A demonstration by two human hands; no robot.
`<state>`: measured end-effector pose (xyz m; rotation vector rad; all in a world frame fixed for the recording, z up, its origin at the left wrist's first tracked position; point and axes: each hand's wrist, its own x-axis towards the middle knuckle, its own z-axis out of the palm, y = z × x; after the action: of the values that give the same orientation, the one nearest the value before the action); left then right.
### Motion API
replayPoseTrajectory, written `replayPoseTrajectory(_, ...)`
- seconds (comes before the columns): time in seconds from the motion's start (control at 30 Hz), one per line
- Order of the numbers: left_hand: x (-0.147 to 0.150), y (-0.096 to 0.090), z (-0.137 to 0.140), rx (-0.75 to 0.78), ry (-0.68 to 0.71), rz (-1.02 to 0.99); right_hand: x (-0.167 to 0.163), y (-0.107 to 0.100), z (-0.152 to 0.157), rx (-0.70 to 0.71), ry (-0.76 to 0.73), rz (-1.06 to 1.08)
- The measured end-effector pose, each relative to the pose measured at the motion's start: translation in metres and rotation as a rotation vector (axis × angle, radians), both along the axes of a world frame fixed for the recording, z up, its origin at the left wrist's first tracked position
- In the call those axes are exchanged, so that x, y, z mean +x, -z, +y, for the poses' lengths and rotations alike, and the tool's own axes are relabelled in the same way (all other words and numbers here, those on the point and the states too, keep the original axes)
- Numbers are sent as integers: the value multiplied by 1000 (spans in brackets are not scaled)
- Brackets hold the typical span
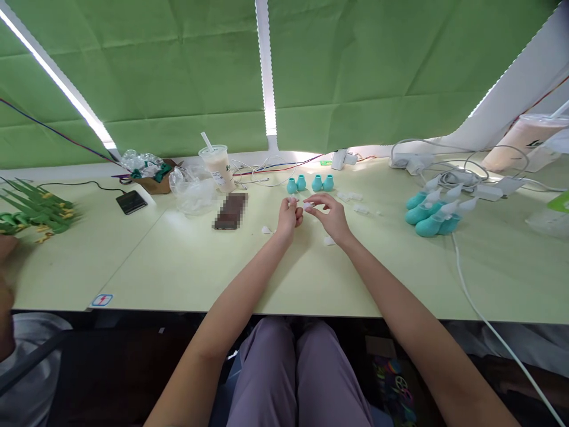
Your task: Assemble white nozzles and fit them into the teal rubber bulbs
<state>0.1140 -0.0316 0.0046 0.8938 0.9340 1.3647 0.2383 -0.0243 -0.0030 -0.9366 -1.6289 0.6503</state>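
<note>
My left hand [288, 216] is closed, its thumb and finger pinching a small white piece [292, 200]. Close beside it, my right hand [332, 218] holds another small white piece [306, 206] between thumb and fingertip. The exact kind of these pieces is too small to make out. Just beyond my hands stand several small teal vase-shaped pieces [317, 183] with open tops. Loose white bits lie around, such as one scrap [265, 230] left of my hands and another [329, 241] under my right wrist.
Teal bulbs with white pointed tips [429, 216] are grouped at right, near white cables [460, 178]. Leftward are a blurred dark rectangle [230, 211], a drink cup [217, 168], a plastic bag [192, 193], a phone [131, 202] and green plastic stems [38, 204]. A person's sleeve shows at lower left.
</note>
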Motion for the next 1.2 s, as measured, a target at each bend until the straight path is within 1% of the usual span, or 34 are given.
replayPoseTrajectory(0.07,-11,-6,4,57,-24,-29,3,0,3,-29,32,40)
replayPoseTrajectory(0.13,-18,-9,9,104,-97,-31,8,0,7,-64,71,83)
replayPoseTrajectory(0.23,-14,-5,10,93,-214,43,13,-1,8,-84,86,136)
replayPoseTrajectory(0.27,-10,-2,8,50,-205,86,13,-1,8,-77,73,137)
replayPoseTrajectory(0.33,2,4,4,0,-96,109,10,-2,4,-50,29,120)
replayPoseTrajectory(0.4,12,9,-2,-24,-18,101,4,-2,0,-20,-13,89)
replayPoseTrajectory(0.47,17,10,-6,-31,-2,96,-2,-1,-4,-8,-41,57)
replayPoseTrajectory(0.53,16,8,-8,-8,-30,70,-7,0,-6,-16,-58,36)
replayPoseTrajectory(0.6,12,4,-6,49,-45,9,-8,1,-6,-21,-69,59)
replayPoseTrajectory(0.7,0,-5,-1,138,-43,-124,-4,2,-2,-41,-65,161)
replayPoseTrajectory(0.8,-14,-15,3,184,-69,-245,3,0,2,-124,-57,274)
replayPoseTrajectory(0.93,-34,-23,6,225,-102,-334,11,-2,5,-217,-75,398)
replayPoseTrajectory(1.0,-44,-26,7,258,-90,-337,14,-1,7,-278,-93,436)
replayPoseTrajectory(1.07,-54,-28,8,295,-68,-298,15,2,9,-332,-106,458)
replayPoseTrajectory(1.13,-63,-29,11,316,-68,-222,17,5,13,-363,-113,481)
replayPoseTrajectory(1.2,-70,-29,15,325,-96,-103,18,6,15,-372,-114,501)
